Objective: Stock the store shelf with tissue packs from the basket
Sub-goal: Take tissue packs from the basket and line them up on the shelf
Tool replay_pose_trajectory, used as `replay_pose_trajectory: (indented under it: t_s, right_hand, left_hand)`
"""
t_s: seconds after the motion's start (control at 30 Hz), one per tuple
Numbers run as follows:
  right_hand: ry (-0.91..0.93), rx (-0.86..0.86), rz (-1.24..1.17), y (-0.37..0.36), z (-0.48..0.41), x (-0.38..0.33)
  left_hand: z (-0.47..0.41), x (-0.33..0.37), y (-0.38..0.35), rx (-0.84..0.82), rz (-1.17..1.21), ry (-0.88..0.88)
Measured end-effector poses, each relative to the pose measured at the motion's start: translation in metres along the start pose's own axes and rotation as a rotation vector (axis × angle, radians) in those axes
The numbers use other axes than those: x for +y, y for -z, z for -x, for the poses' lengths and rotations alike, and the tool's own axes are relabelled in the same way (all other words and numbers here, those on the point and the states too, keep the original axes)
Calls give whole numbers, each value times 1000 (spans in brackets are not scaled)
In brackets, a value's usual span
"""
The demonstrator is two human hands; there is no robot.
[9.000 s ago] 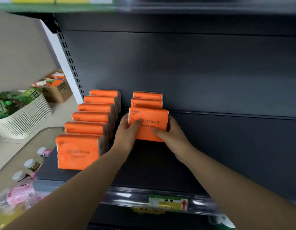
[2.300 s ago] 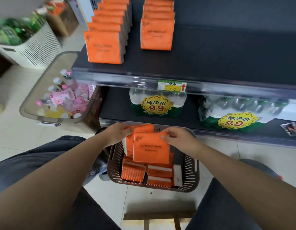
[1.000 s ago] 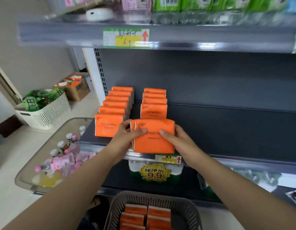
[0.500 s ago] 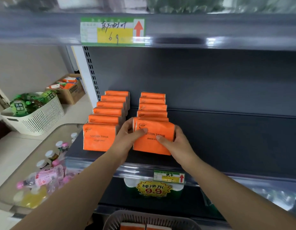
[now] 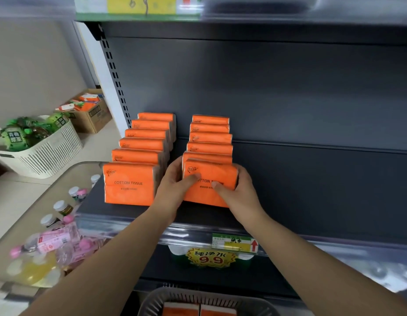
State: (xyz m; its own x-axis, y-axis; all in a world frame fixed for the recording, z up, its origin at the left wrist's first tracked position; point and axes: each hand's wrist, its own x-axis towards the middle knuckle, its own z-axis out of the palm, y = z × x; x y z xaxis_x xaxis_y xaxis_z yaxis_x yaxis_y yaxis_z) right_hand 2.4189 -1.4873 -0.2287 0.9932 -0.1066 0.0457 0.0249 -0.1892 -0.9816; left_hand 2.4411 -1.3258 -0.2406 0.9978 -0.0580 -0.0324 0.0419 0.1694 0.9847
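I'm holding the front tissue pack [image 5: 211, 179] w/ both hands. My left hand [image 5: 175, 185] is curling round its left edge and my right hand [image 5: 239, 190] round its right edge, both thumbs on the front. So my fingers [image 5: 193, 177] are bent snug on it, not spread wide.

The pack is standing on the shelf [image 5: 312, 190], at the front of the right row [image 5: 210, 137], just beside the left row [image 5: 129, 183].

What could go wrong: if I'm letting go too fast, the soft pack may tip fwd & fall off the shelf. If I'm pushing too hard, the packs behind may go crooked.

Vs. 1 sec ago: the pack was up in the air by the shelf's front edge. Now it's sitting further back, tight on its row. The basket [image 5: 152, 302] below is holding more packs.
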Motion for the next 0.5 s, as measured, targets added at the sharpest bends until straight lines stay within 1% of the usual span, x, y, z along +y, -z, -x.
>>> replay_pose_trajectory:
  t_s: [0.1,0.27,0.5]
  right_hand:
    - [11,-17,1,-3,1,1]
    - [14,-69,11,-8,1,3]
    - [-26,-60,29,-9,2,6]
  left_hand:
    - [2,-1,1,-36,-29,-9]
    - [4,-2,4,-51,-76,2]
    - [7,-3,6,-65,-137,35]
